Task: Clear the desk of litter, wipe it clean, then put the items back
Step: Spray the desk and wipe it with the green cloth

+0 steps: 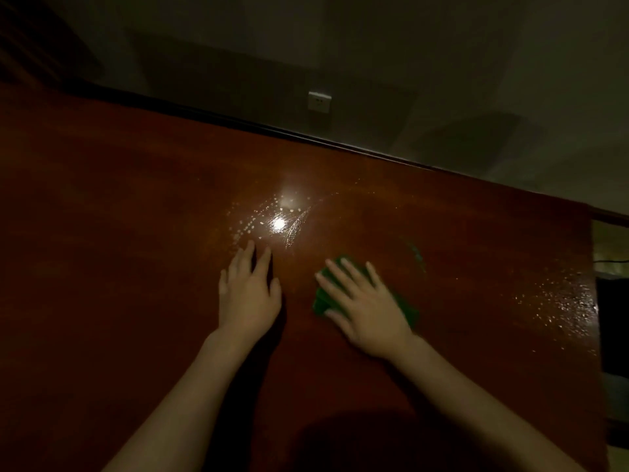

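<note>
Right hand: fingers spread flat, pressing down on a soft green cleaning cloth.
Left hand: fingers straight, resting flat on the desk just left of the cloth, holding nothing.
Cloth: limp and light, likely damp; best driven under a flat palm, not pinched.
Desk: glossy reddish-brown wooden desk top, likely slippery where wet.
Droplets: beaded beyond the left fingers; more near the right edge.

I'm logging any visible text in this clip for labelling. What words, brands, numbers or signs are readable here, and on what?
None readable.
The wall socket shows only its slots, no legible marking.
The green cloth under the right hand and the desk carry no print.
</note>
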Available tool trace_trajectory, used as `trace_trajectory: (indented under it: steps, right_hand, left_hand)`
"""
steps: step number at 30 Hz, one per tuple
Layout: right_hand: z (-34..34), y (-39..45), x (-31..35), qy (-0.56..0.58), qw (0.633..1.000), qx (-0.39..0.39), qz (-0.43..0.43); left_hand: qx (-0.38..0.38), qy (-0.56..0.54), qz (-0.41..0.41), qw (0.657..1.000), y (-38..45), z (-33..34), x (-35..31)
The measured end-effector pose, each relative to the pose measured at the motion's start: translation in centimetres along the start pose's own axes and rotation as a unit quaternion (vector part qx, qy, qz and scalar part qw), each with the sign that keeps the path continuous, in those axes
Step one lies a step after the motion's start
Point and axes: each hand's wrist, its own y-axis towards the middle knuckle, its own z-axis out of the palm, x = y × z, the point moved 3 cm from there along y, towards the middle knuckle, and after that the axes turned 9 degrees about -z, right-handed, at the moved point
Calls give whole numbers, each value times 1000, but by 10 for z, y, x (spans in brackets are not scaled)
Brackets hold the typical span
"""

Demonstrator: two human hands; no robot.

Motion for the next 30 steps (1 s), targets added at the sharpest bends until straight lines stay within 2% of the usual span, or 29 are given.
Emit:
trace_trajectory:
  steps: [3,7,9,12,14,16,19,21,23,25,27,30]
  right_hand:
    - [-15,21,-52,22,993,-16,116]
    - [-48,87,-123,44,950,-72,301]
    - [-62,130,-130,57,944,-82,315]
    - [-68,174,-95,41,975,-62,210]
    - [-62,173,-62,22,990,-42,129]
    - [-47,149,-31,8,999,-25,45]
    - [-22,83,14,-5,995,0,-104]
    - [-5,36,22,-24,981,41,-188]
    - [3,6,9,-40,977,46,-205]
    - [-4,4,-15,-31,992,28,-121]
    - [-20,22,-45,-3,1000,-14,6]
    - [-44,65,-90,37,977,-56,205]
  left_hand:
    - [10,20,-18,1000,2,2,-4]
    - [15,30,-15,999,1,3,-3]
    - [16,25,-19,999,0,2,-3]
    - [22,27,-20,999,0,-1,-4]
    - [16,19,-3,1000,3,-5,-2]
    - [3,-65,5,998,8,-14,4]
    - [-50,-160,-21,986,11,-27,24]
    - [-67,-141,-28,987,9,-28,32]
    - [-53,-125,-15,991,4,-24,33]
    - [-42,-115,-2,993,-4,-20,31]
    - [-38,-95,-1,995,-10,-15,30]
    - [-18,-59,9,998,-19,-8,29]
